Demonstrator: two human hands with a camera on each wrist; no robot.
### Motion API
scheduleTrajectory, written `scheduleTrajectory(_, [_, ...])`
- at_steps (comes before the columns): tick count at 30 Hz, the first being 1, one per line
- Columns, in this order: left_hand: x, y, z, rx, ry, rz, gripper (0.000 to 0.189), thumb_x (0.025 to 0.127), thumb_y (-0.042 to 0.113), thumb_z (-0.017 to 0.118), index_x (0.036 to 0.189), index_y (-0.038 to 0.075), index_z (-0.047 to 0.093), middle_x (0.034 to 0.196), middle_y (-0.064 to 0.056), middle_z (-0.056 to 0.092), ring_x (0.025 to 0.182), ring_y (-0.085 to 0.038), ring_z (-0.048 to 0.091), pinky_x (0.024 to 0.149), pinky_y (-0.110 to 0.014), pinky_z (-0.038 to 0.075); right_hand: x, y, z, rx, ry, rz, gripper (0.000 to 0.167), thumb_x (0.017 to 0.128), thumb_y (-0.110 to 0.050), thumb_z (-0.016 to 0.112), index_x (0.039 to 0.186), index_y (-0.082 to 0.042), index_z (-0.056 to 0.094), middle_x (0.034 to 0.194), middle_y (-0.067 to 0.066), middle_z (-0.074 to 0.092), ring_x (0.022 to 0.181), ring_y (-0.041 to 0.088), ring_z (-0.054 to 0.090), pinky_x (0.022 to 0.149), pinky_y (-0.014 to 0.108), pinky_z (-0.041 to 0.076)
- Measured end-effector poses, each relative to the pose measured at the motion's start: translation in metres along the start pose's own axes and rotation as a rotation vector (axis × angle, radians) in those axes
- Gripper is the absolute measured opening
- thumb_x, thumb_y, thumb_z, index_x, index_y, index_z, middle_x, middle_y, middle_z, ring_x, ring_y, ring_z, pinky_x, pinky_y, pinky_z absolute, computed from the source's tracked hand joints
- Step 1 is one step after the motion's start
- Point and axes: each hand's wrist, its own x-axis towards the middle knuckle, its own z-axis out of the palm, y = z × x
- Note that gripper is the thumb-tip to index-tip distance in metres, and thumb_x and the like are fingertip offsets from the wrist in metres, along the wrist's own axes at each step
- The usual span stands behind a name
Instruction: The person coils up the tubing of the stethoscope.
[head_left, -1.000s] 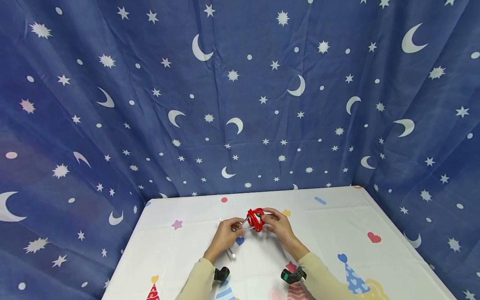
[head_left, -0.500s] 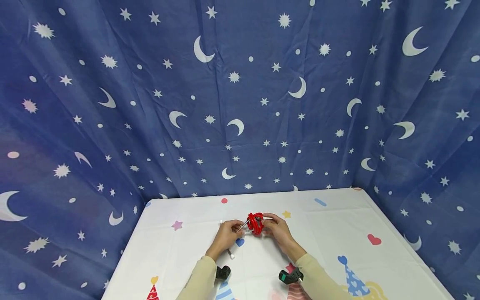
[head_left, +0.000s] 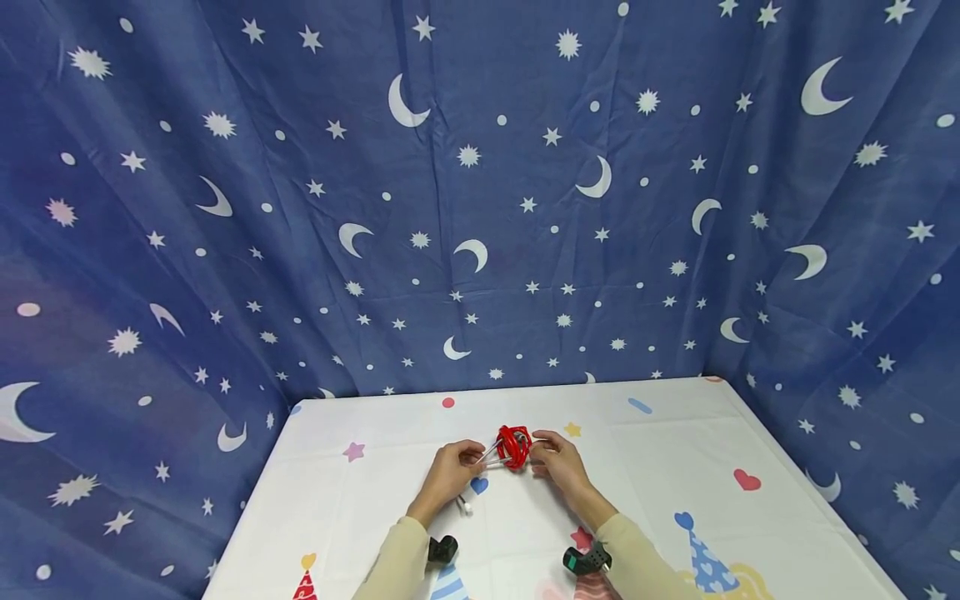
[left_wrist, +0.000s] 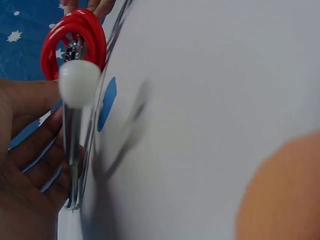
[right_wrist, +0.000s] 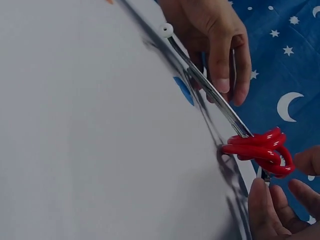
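Observation:
A stethoscope (head_left: 513, 447) lies low over the table between both hands, its red tubing wound into a tight coil at the far end. In the left wrist view, a white ear tip (left_wrist: 79, 84) and metal ear tubes (left_wrist: 73, 135) stand before my left hand (left_wrist: 32, 145). That hand's fingers reach loosely alongside the tubes, fairly straight. In the right wrist view, the red coil (right_wrist: 267, 150) sits right at my right hand (right_wrist: 280, 205); thumb and fingers are spread around its end, fingertips beside a bit of metal under it. The chest piece is mostly hidden inside the coil.
A white tablecloth (head_left: 675, 467) printed with hearts, stars and party hats covers the table. Dark blue curtains (head_left: 480, 208) with moons and stars hang along the back and both sides. A dark strap-on camera (head_left: 588, 558) is worn on the right wrist.
The coiled stethoscope has come lower and nearer the body. Both hands came down with it; the right fingers have loosened from the coil, and the left fingers lie looser along the ear tubes.

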Motion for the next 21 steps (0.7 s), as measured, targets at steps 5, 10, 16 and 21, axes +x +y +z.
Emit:
scheduleTrajectory(5, [-0.003,0.003,-0.004,-0.016,0.015,0.027,0.023,0.087,0.008,0.072,0.109,0.001,0.07,0.097,-0.008,0.071,0.087,-0.013,0.065,0.077,-0.021,0.054,-0.005,-0.006,-0.005,-0.02,0.017,-0.017,0.039,0.093,-0.005,0.058,0.131,0.002,0.056,0.112,0.02,0.063,0.093,0.024,0.068,0.076,0.038,0.059])
scheduleTrajectory(10, [-0.007,0.008,-0.008,-0.035,0.054,0.057,0.024,0.087,0.006,0.07,0.111,0.0,0.069,0.102,-0.014,0.072,0.09,-0.017,0.066,0.08,-0.022,0.054,-0.01,-0.007,-0.014,-0.017,0.013,-0.02,0.038,0.096,-0.006,0.056,0.133,0.005,0.052,0.119,0.026,0.059,0.1,0.032,0.067,0.081,0.042,0.059])
scheduleTrajectory(16, [-0.013,0.018,-0.012,-0.039,0.103,0.042,0.024,0.089,0.011,0.07,0.112,0.004,0.07,0.104,-0.014,0.072,0.092,-0.016,0.066,0.081,-0.024,0.053,-0.011,-0.005,-0.02,-0.02,0.028,-0.016,0.037,0.097,-0.01,0.057,0.132,0.002,0.054,0.12,0.023,0.06,0.102,0.031,0.066,0.08,0.039,0.059])
scheduleTrajectory(21, [-0.017,0.026,-0.016,-0.042,0.129,0.056,0.021,0.09,0.015,0.07,0.111,0.01,0.071,0.105,-0.012,0.073,0.094,-0.018,0.066,0.084,-0.027,0.054,-0.018,-0.011,-0.023,-0.018,0.025,-0.028,0.039,0.097,-0.012,0.058,0.133,0.002,0.053,0.123,0.025,0.058,0.105,0.032,0.065,0.085,0.042,0.058])
